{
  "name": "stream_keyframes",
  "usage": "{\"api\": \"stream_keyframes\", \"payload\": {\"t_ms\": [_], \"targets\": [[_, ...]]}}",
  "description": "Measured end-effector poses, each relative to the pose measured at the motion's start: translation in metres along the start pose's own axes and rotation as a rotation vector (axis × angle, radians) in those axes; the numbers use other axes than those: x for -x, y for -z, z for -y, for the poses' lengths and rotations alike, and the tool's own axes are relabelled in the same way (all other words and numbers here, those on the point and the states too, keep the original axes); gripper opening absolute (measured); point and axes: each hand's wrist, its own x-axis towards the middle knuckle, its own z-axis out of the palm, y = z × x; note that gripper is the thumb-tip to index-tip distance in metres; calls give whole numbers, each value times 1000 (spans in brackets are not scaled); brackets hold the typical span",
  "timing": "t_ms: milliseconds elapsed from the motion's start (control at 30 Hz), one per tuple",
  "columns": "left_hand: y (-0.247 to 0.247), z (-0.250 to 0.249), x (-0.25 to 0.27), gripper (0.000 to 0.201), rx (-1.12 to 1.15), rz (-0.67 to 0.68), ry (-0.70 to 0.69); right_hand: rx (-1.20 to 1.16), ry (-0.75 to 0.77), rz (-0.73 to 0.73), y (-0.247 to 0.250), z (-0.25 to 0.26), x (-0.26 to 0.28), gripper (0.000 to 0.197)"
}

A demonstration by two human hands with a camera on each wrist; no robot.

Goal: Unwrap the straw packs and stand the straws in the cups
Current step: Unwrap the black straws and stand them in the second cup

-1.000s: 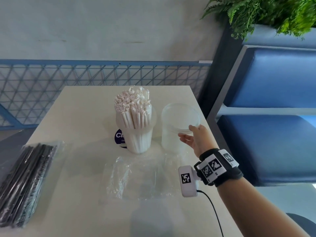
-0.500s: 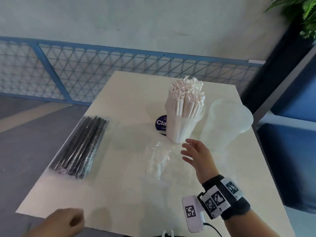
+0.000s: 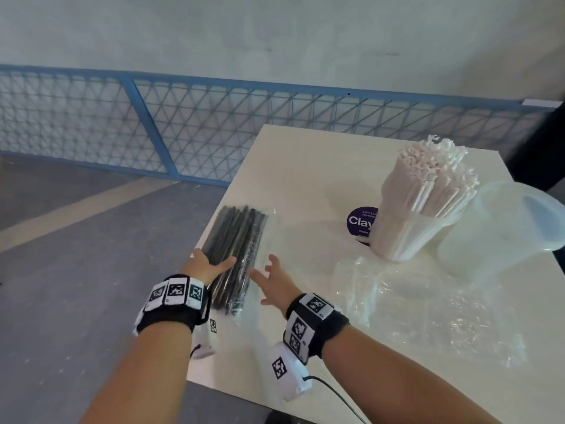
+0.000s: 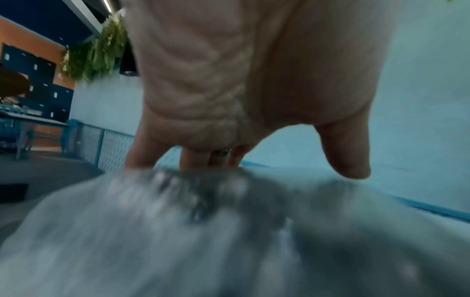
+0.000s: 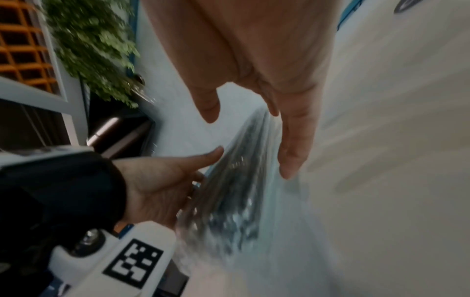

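One sealed pack of black straws (image 3: 235, 255), left hand (image 3: 204, 266) resting on it, fingers straight. Right hand (image 3: 275, 286) spread wide just beside. Two cups (image 3: 501, 228) well right of pack, one filled with white straws (image 3: 428, 185).

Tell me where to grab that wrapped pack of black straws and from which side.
Grip the pack of black straws at its near end, across the width. It lies flat at the table's left edge, lengthwise away from you. The left hand touches its outer side there; the open right hand probably closes from the inner side.
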Motion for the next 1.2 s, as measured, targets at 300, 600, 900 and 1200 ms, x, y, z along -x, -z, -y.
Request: {"api": "stream_keyframes", "payload": {"t_ms": [300, 600, 900, 1200], "targets": [[-19, 23, 7, 106, 501, -36, -163, 223, 174, -61, -10, -9, 19, 63], [-31, -36, 45, 74, 821, 109, -475, 207, 274, -218, 56, -21, 44, 72], [-63, -112, 117, 70, 460, -188, -912, -15, 493, -260, 125, -8, 98, 91], [-128, -153, 157, 103, 52, -449, -1171, -174, 548, -121, 198, -30, 149, 110]]}}
